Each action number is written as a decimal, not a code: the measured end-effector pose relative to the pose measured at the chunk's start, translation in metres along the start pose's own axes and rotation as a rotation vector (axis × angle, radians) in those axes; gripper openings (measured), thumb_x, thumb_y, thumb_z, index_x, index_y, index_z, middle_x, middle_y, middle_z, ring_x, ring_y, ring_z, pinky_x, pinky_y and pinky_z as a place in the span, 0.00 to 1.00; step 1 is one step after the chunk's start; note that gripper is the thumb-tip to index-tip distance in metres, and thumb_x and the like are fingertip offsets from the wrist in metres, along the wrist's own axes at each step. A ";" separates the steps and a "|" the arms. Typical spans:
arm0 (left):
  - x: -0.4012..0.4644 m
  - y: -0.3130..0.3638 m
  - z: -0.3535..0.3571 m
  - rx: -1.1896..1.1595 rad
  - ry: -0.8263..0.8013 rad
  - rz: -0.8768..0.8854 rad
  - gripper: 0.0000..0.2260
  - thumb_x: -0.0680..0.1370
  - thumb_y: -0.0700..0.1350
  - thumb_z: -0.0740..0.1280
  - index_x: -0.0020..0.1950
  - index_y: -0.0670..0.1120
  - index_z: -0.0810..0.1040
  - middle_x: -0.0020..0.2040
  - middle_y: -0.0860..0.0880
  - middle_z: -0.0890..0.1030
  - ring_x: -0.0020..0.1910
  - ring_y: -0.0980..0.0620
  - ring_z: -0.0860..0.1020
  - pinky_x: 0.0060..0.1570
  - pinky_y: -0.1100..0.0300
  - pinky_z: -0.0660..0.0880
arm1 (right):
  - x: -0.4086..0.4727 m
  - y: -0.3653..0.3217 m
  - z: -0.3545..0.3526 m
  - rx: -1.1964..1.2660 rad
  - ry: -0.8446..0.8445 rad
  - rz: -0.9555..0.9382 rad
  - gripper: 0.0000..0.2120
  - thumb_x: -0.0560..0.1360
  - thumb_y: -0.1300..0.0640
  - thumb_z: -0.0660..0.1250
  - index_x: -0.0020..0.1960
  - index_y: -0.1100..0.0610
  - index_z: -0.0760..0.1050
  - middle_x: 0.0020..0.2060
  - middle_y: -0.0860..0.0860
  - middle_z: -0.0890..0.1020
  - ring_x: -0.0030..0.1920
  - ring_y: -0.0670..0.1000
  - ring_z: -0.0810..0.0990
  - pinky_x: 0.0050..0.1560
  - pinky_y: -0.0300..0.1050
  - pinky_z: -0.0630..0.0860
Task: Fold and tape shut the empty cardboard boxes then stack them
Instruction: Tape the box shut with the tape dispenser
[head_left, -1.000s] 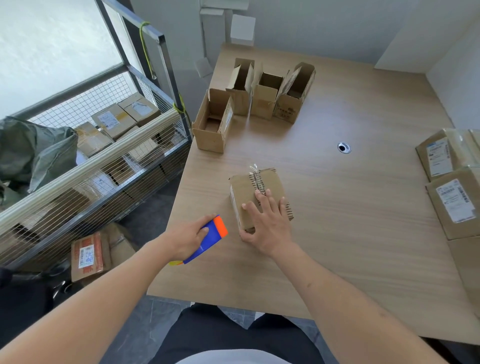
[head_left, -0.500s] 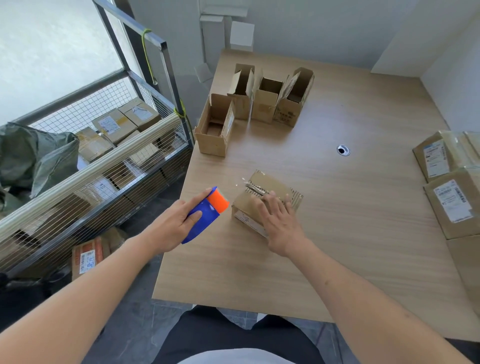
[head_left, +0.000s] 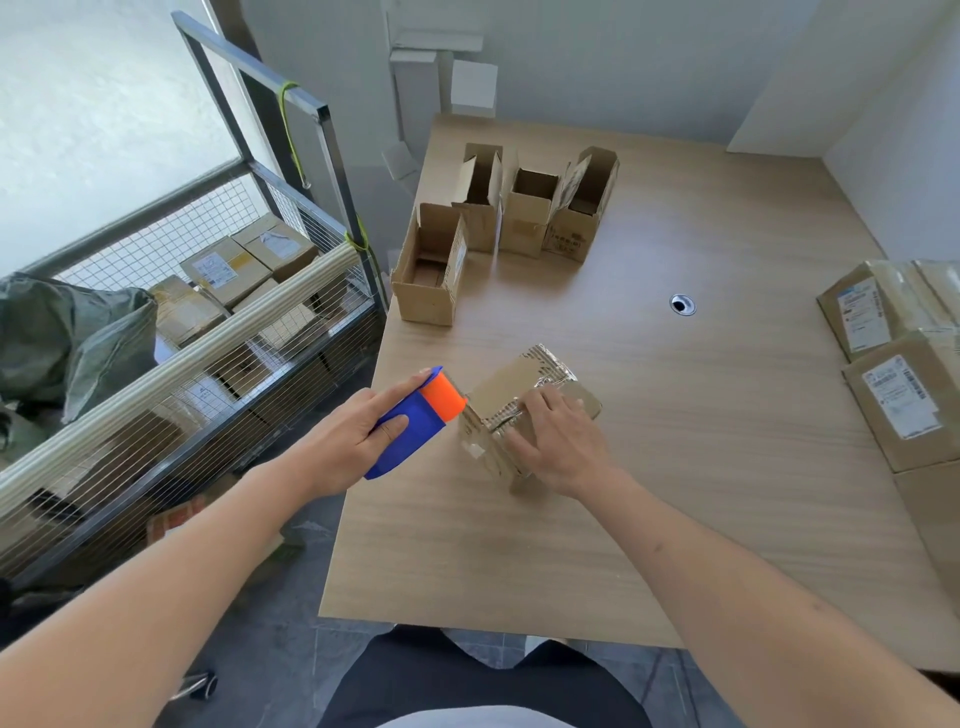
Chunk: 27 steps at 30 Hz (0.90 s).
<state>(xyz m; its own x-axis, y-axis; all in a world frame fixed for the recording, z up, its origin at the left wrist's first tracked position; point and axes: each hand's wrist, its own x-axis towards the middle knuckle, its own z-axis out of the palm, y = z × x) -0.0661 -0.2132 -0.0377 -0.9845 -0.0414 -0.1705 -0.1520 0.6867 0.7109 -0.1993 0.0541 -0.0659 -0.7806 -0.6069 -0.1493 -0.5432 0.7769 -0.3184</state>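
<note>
Head view: right hand (head_left: 558, 447) perhaps hides box (head_left: 511, 387) seam.

A wood table (head_left: 675, 467) stands against white walls (head_left: 623, 62); a mesh cart (head_left: 218, 364) sits beside it. Daylight falls on grey floor (head_left: 270, 639).

head-worn view, looking down, table (head_left: 675, 467) close

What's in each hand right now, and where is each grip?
The left hand grips the tape dispenser round its blue body, orange end toward the box. The right hand holds the small cardboard box from above, fingers curled over its taped top.
</note>
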 end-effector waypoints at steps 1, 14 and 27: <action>0.000 -0.001 -0.001 0.001 -0.005 0.002 0.26 0.86 0.51 0.58 0.78 0.74 0.52 0.49 0.49 0.73 0.44 0.51 0.75 0.46 0.59 0.70 | 0.003 -0.006 0.002 0.013 -0.033 0.050 0.29 0.76 0.31 0.62 0.68 0.50 0.69 0.62 0.51 0.72 0.62 0.57 0.72 0.70 0.62 0.65; -0.002 -0.021 -0.010 -0.004 -0.075 -0.037 0.26 0.86 0.53 0.57 0.77 0.76 0.51 0.51 0.48 0.73 0.45 0.49 0.75 0.48 0.56 0.74 | 0.027 -0.044 0.048 -0.257 -0.050 0.276 0.38 0.78 0.34 0.62 0.79 0.49 0.52 0.74 0.61 0.57 0.75 0.60 0.51 0.74 0.75 0.50; -0.001 -0.014 -0.020 -0.104 -0.200 -0.008 0.27 0.85 0.49 0.62 0.78 0.73 0.56 0.56 0.64 0.73 0.54 0.60 0.74 0.54 0.61 0.69 | 0.011 0.022 0.032 -0.112 -0.001 -0.162 0.43 0.70 0.73 0.67 0.78 0.43 0.63 0.73 0.53 0.61 0.82 0.58 0.49 0.81 0.53 0.43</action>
<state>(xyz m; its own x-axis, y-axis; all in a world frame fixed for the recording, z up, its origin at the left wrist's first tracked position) -0.0648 -0.2370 -0.0335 -0.9478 0.1050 -0.3010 -0.1783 0.6080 0.7737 -0.2096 0.0592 -0.1040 -0.6803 -0.7253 -0.1052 -0.6925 0.6832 -0.2317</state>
